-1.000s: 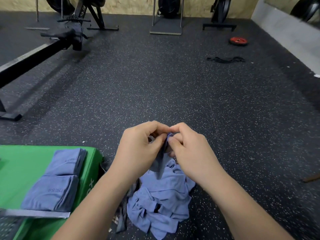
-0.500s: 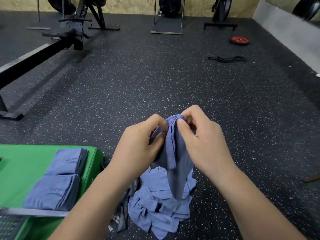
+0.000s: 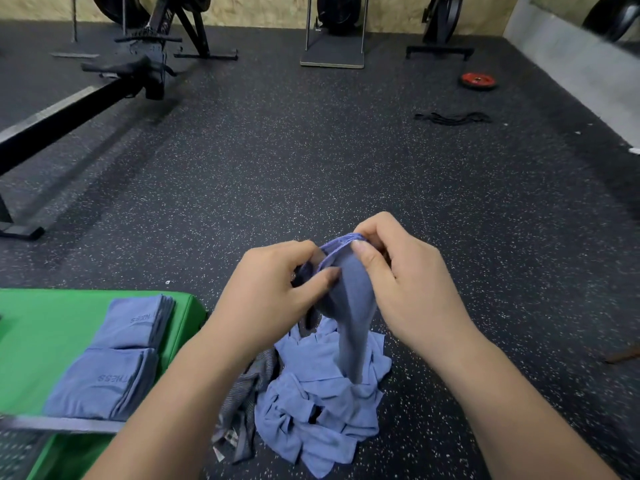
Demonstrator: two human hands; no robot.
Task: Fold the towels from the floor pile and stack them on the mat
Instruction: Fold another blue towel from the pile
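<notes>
Right now my left hand point(image 3: 277, 292) and right hand point(image 3: 398, 282) both pinch the hem of one blue towel point(image 3: 349, 306), lifted above the floor pile point(image 3: 322, 403), its tail touching the heap; two folded stacks point(image 3: 114, 355) lie on the green mat point(image 3: 41, 327) at my left; if I pull up fast, the hanging end may drag a tangled neighbour along; with so narrow a pinch, a corner could slip and the fold come out crooked.

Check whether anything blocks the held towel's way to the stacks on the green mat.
Nothing visible does. Both hands, left hand and right hand, hold the towel; only bare floor separates it from the folded stacks on the green mat.
</notes>
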